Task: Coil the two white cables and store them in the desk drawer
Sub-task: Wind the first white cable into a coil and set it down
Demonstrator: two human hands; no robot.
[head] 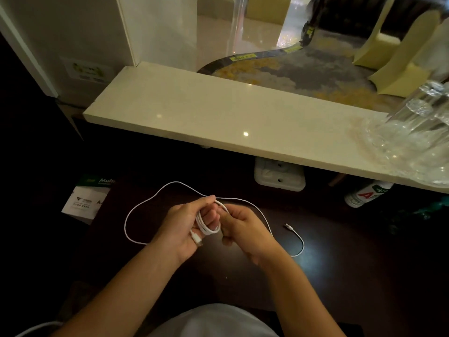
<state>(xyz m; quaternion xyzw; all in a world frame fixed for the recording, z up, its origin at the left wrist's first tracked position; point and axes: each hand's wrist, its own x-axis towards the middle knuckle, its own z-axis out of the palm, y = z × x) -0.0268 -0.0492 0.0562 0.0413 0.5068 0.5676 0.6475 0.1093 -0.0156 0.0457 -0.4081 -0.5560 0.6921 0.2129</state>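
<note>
A white cable [136,207] lies in a wide loop on the dark desk [340,276]. Part of it is wound in a small coil around the fingers of my left hand [184,224], with one plug sticking out below the thumb. My right hand [245,227] pinches the cable right beside the coil. The cable's free end, with its plug [288,226], trails to the right on the desk. A second white cable [36,328] shows only as a short curve at the bottom left corner. No drawer is in view.
A cream stone counter [218,113] runs across above the desk. Clear glasses [418,127] stand on its right end. A white socket box [279,177] and a white bottle [366,194] sit under it. A paper pack [85,200] lies at the left.
</note>
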